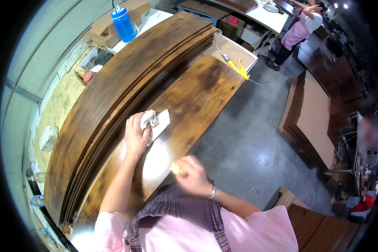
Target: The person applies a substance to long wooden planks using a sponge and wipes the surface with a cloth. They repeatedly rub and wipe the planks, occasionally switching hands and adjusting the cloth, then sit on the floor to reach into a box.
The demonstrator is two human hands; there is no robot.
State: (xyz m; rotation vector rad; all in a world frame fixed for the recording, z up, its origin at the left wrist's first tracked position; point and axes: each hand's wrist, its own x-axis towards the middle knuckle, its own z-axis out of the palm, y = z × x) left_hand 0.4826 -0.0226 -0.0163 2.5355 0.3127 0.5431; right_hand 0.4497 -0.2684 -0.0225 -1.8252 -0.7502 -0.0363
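Observation:
My left hand (136,135) presses a crumpled white cloth (155,121) onto a long, dark-stained wooden panel (197,96) lying flat in front of me. My right hand (193,176) is closed around a small yellow object (177,169) at the panel's near edge; only its tip shows. A stack of several curved stained panels (113,88) rises directly to the left of the flat one.
A blue bottle (123,23) and cardboard boxes stand at the far end of the bench. A yellow air gun (238,68) lies past the panel. Grey floor lies on the right, with brown boards (313,117) stacked there. A person in pink (297,31) stands far back.

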